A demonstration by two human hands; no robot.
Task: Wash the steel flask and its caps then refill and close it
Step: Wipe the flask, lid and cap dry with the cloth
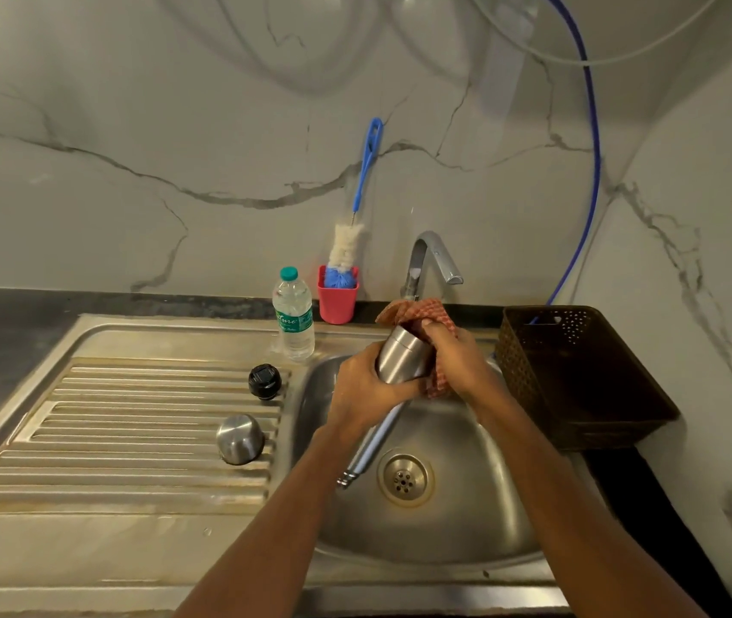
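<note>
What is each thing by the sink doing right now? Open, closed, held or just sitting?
Steel flask: caps off, tilted over the sink, gripped by the left hand.
Cloth: wrapped on the flask's upper end, held by the right hand.
Black cap: off, resting on the drainboard.
Steel cap: off, dome up on the drainboard.
Water bottle: upright, capped.
Tap: no water showing.

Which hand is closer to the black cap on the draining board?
Left. The left hand grips the flask just right of the black cap; the right hand, holding the cloth, is farther right, beyond the flask.
</note>
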